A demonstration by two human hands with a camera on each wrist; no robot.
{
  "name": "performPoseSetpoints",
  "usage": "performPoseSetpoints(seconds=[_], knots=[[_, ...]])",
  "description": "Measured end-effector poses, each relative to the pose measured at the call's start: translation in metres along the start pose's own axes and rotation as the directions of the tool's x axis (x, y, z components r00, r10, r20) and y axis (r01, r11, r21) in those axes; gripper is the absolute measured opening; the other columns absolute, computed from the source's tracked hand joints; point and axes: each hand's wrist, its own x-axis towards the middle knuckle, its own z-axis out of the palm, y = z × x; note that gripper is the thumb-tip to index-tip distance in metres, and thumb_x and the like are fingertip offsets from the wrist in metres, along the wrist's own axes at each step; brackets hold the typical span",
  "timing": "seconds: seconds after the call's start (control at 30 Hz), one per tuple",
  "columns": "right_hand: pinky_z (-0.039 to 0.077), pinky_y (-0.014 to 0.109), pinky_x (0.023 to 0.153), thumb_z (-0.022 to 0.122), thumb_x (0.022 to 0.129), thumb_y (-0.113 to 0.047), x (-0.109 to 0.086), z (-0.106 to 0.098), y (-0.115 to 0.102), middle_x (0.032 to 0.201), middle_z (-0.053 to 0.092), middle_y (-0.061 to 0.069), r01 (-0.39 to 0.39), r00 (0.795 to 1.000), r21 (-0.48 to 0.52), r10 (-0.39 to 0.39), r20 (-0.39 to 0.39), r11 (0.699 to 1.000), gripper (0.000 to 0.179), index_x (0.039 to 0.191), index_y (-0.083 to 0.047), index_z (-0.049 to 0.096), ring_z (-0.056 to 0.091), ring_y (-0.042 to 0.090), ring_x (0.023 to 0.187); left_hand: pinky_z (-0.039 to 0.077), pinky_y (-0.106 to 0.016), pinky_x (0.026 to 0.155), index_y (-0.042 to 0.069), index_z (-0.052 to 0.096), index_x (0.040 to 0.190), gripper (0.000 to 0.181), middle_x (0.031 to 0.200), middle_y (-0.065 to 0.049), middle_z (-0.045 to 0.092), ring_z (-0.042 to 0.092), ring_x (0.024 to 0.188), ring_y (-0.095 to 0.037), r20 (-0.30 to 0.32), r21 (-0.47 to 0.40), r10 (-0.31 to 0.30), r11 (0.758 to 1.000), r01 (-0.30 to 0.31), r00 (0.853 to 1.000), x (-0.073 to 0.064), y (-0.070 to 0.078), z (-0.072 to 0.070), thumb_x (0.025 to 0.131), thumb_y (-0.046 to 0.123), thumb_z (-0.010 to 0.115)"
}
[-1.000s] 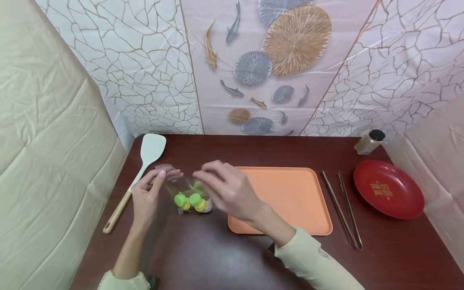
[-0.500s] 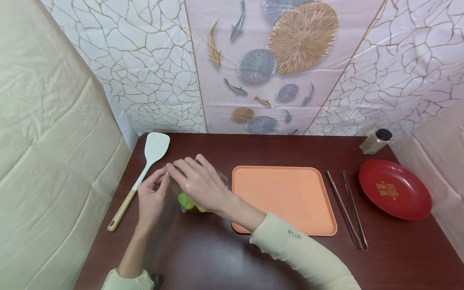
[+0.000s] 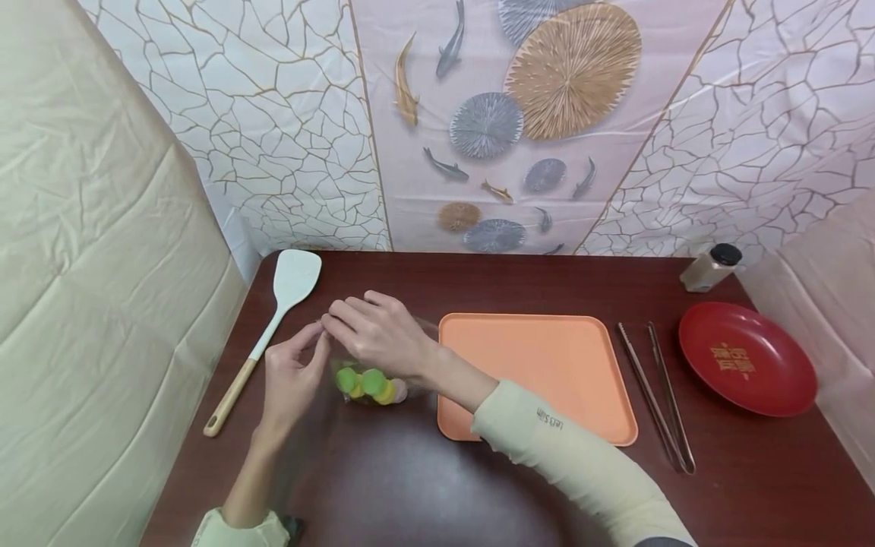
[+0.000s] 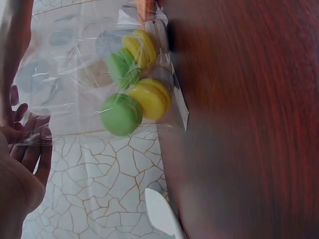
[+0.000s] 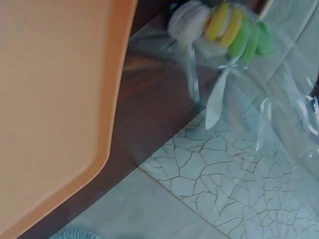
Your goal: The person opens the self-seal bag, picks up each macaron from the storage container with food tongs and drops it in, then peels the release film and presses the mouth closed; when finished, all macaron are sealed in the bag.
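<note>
A clear plastic bag (image 4: 75,117) stands on the table with macarons in its bottom. Green macarons (image 4: 121,114), yellow macarons (image 4: 149,99) and a pale one (image 5: 188,22) show through the film. My left hand (image 3: 292,376) pinches the bag's top edge between thumb and fingers. Right beside those fingertips, my right hand (image 3: 379,334) pinches the same edge, its back turned up in the head view. The two hands meet at the bag's left top corner, above the macarons. The right hand's fingertips are partly hidden behind its knuckles.
An orange tray (image 3: 533,380) lies right of the bag, partly under my right forearm. Beyond it are metal tongs (image 3: 656,403), a red plate (image 3: 772,357) and a black-lidded jar (image 3: 711,267). On the left lies a white spatula (image 3: 297,277) with a wooden handle.
My right hand has come left from apart over the bag to meet the left hand at its top edge. Both hands then shifted slightly right, and the macarons show more in the head view.
</note>
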Motion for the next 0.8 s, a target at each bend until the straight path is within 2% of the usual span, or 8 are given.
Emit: performPoseSetpoints(seconds=[0.13, 0.23, 0.33, 0.53, 0.67, 0.8], knots=[[0.051, 0.019, 0.068, 0.075, 0.104, -0.019, -0.0019, 0.0038, 0.0063, 0.100, 0.074, -0.006, 0.054, 0.998, 0.019, -0.053, -0.038, 0.998, 0.010, 0.108, -0.012, 0.081, 0.067, 0.007, 0.082, 0.053, -0.004, 0.087, -0.011, 0.081, 0.107, 0.017, 0.101, -0.024, 0.083, 0.066, 0.101, 0.018, 0.003, 0.031, 0.029, 0.999, -0.029, 1.000, 0.0006, -0.0007, 0.0000, 0.095, -0.016, 0.071], [0.050, 0.019, 0.065, 0.075, 0.104, -0.018, -0.0020, 0.0057, 0.0072, 0.098, 0.074, -0.006, 0.051, 0.998, 0.054, -0.049, -0.046, 0.997, 0.008, 0.106, -0.012, 0.080, 0.066, 0.006, 0.079, 0.053, -0.005, 0.086, -0.011, 0.081, 0.106, 0.016, 0.099, -0.023, 0.083, 0.073, 0.094, 0.005, 0.001, 0.055, 0.050, 0.997, -0.050, 0.999, 0.0000, -0.0020, 0.0000, 0.094, -0.016, 0.072], [0.049, 0.018, 0.063, 0.073, 0.105, -0.015, -0.0017, 0.0069, 0.0062, 0.096, 0.073, -0.006, 0.009, 0.999, 0.103, -0.005, -0.036, 0.995, 0.008, 0.104, -0.011, 0.079, 0.065, 0.005, 0.075, 0.054, -0.005, 0.086, -0.010, 0.082, 0.107, 0.017, 0.098, -0.021, 0.083, 0.078, 0.089, -0.008, -0.009, 0.063, 0.058, 0.996, -0.057, 0.998, -0.0007, -0.0028, 0.0017, 0.094, -0.016, 0.073], [0.050, 0.018, 0.060, 0.074, 0.103, -0.014, -0.0006, 0.0060, 0.0021, 0.094, 0.073, -0.005, -0.144, 0.990, 0.192, 0.141, 0.029, 0.971, 0.008, 0.102, -0.012, 0.081, 0.064, 0.006, 0.069, 0.052, -0.004, 0.092, -0.012, 0.081, 0.109, 0.020, 0.103, -0.024, 0.082, 0.081, 0.091, -0.036, -0.023, 0.050, 0.080, 0.996, -0.078, 0.997, -0.0017, -0.0003, 0.0050, 0.093, -0.018, 0.071], [0.052, 0.019, 0.062, 0.074, 0.105, -0.015, -0.0014, 0.0051, 0.0009, 0.095, 0.072, -0.006, -0.208, 0.978, 0.254, 0.195, 0.074, 0.945, 0.008, 0.102, -0.012, 0.081, 0.065, 0.007, 0.069, 0.052, -0.004, 0.092, -0.012, 0.081, 0.109, 0.021, 0.102, -0.025, 0.082, 0.081, 0.090, -0.031, -0.021, 0.041, 0.090, 0.995, -0.089, 0.996, -0.0025, 0.0003, 0.0045, 0.092, -0.020, 0.071], [0.051, 0.019, 0.065, 0.073, 0.107, -0.014, -0.0033, 0.0043, 0.0016, 0.097, 0.072, -0.005, -0.213, 0.976, 0.322, 0.190, 0.101, 0.922, 0.008, 0.104, -0.011, 0.080, 0.065, 0.008, 0.073, 0.052, -0.003, 0.089, -0.012, 0.081, 0.108, 0.022, 0.100, -0.025, 0.082, 0.080, 0.088, -0.023, -0.022, 0.036, 0.091, 0.995, -0.090, 0.996, -0.0035, 0.0002, 0.0035, 0.091, -0.021, 0.071]])
